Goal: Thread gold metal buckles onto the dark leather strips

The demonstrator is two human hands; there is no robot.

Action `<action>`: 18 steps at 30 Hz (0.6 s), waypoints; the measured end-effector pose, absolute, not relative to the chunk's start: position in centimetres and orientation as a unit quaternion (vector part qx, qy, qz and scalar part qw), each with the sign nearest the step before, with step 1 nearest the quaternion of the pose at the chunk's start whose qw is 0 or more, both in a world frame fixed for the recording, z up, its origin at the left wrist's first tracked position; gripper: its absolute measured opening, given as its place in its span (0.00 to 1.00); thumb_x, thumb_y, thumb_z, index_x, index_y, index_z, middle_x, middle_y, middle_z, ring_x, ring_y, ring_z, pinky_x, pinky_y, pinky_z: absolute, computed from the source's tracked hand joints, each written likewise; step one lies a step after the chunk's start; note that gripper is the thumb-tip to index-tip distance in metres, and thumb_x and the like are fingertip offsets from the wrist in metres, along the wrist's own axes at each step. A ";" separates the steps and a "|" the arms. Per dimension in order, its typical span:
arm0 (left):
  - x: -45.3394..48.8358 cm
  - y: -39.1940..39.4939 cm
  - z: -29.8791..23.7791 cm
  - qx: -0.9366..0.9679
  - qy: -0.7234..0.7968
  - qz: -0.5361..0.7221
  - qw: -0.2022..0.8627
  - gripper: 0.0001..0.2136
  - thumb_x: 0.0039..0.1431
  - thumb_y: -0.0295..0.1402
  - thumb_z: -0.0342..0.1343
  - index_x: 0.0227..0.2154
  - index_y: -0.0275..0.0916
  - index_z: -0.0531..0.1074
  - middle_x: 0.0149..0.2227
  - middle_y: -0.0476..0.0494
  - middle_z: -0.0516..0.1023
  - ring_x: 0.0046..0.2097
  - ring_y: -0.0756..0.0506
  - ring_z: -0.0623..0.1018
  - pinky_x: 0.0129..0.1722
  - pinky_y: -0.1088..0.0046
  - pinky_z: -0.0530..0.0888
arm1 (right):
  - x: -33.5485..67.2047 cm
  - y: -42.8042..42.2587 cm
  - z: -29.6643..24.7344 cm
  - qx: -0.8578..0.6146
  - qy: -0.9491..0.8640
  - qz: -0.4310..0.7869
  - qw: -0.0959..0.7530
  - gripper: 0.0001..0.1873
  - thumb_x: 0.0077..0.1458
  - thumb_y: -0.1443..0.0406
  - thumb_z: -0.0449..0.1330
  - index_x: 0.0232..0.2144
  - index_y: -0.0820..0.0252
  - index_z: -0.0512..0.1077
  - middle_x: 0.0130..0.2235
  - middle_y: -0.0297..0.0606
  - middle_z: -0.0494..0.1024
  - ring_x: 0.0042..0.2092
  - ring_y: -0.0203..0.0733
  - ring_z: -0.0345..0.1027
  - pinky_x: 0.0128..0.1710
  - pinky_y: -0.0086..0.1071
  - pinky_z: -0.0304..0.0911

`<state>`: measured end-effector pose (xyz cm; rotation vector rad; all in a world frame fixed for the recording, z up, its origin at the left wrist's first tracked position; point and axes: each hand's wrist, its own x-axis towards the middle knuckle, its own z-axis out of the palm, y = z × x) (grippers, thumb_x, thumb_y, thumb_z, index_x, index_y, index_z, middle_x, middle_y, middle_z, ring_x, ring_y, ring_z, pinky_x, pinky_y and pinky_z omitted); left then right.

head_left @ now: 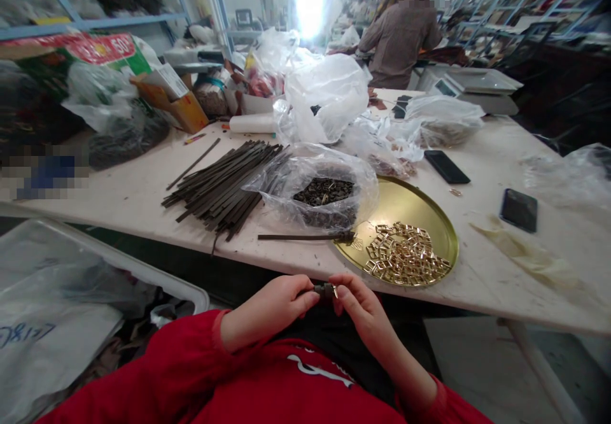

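Below the table edge (296,265), left hand (272,306) and right hand (358,306) grip dark strap piece (324,291), lying left-right.

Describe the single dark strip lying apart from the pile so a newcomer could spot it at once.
Start at the round gold tray on the white table. Just left of its near rim, one dark strip lies flat, alone, below the clear bag, unlike the heaped strips farther left.

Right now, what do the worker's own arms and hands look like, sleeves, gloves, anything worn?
Both arms wear bright red long sleeves, pushed up a little from the wrists. The left hand and right hand are bare: no gloves, rings or watch visible. The red top carries a white marking on the front, too partial to read.
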<state>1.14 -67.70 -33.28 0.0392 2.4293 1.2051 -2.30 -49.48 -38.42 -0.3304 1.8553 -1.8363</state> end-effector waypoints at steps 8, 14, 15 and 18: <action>2.1 -67.5 -32.6 0.027 0.868 0.443 0.225 0.13 0.59 0.38 0.43 0.28 0.35 0.67 0.26 0.49 0.71 0.28 0.51 0.68 0.26 0.78 0.61 | -1.7 -49.8 -37.6 -0.025 0.465 -0.783 0.413 0.17 0.47 0.55 0.62 0.33 0.63 0.68 0.22 0.30 0.65 0.24 0.28 0.55 0.25 0.24 0.52; 2.4 -67.6 -32.4 0.029 0.836 0.481 0.262 0.13 0.60 0.37 0.42 0.29 0.34 0.67 0.25 0.50 0.71 0.26 0.52 0.68 0.27 0.79 0.64 | -1.4 -50.0 -37.8 0.025 0.398 -0.828 0.394 0.14 0.45 0.60 0.64 0.24 0.62 0.64 0.24 0.29 0.66 0.24 0.27 0.55 0.26 0.23 0.52; 2.4 -67.6 -32.4 0.027 0.832 0.484 0.269 0.13 0.59 0.37 0.42 0.30 0.34 0.67 0.25 0.50 0.71 0.26 0.52 0.68 0.26 0.79 0.64 | -1.4 -50.0 -37.8 0.017 0.410 -0.826 0.386 0.15 0.45 0.59 0.64 0.24 0.62 0.63 0.24 0.29 0.66 0.24 0.27 0.55 0.26 0.23 0.52; 2.3 -67.5 -32.5 0.023 0.817 0.500 0.285 0.12 0.59 0.36 0.43 0.31 0.34 0.67 0.26 0.49 0.71 0.26 0.52 0.69 0.26 0.79 0.65 | -1.5 -49.9 -37.5 -0.019 0.500 -0.795 0.344 0.15 0.47 0.57 0.62 0.24 0.63 0.64 0.23 0.29 0.66 0.25 0.28 0.55 0.26 0.24 0.52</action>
